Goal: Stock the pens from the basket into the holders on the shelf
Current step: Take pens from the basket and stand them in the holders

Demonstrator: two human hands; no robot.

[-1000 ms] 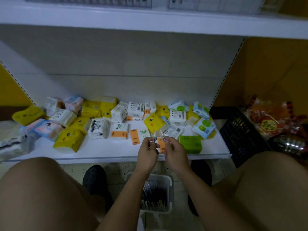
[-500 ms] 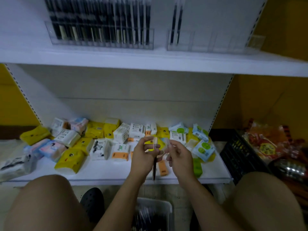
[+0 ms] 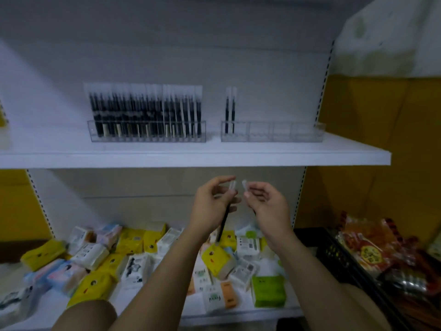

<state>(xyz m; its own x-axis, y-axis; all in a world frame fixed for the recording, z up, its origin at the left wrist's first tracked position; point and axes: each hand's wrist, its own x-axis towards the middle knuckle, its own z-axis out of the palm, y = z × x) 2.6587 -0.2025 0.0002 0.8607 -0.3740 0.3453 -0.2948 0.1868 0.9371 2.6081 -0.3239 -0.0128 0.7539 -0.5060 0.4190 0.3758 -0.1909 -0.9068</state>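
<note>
Head view showed left hand [image 3: 210, 207] and right hand [image 3: 269, 207] each pinching a pen [image 3: 223, 223]. Loose pinches could drop one before the clear holder [image 3: 284, 132].

full holder [image 3: 146, 131] left of sparse holder [image 3: 272, 132]

We log two white shelves. Upper shelf [image 3: 191, 158]: two clear holders, apart. Left holder [image 3: 146, 137] packed with upright pens [image 3: 143, 115]; right holder [image 3: 286, 136] has two pens [image 3: 230, 115] in its leftmost compartment. Lower shelf [image 3: 238, 315]: scattered packs [image 3: 95, 285], yellow, white, green.
</note>
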